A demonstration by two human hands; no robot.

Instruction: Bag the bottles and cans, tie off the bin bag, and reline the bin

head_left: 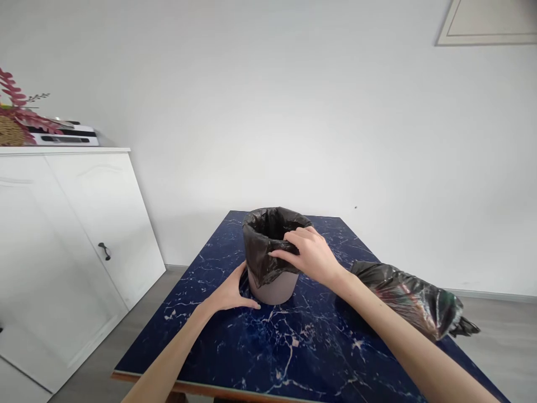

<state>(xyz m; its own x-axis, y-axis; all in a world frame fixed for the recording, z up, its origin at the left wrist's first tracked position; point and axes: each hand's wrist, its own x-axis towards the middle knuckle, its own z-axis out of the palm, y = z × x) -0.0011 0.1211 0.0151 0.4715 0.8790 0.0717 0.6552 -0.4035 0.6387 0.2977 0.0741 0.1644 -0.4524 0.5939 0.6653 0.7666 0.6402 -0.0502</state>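
A mauve-grey trash can (274, 288) stands upright on the dark blue table, lined with a black trash bag (264, 254) whose edge is folded down over the outside of the rim. My left hand (230, 292) cups the can's lower left side, thumb in front and fingers reaching behind, partly hidden. At the right front of the rim, my right hand (310, 254) grips the folded bag edge, its fingers over the rim and its thumb outside. Right of my right forearm lies a filled, tied black trash bag (413, 296), its contents showing faintly through the plastic.
The marbled table (268, 347) has a wooden front edge and reaches toward a white wall (272, 112). To the left stands a white cabinet (84, 246) with a dark handle, bearing a white box (67, 136) and red artificial leaves (14, 92).
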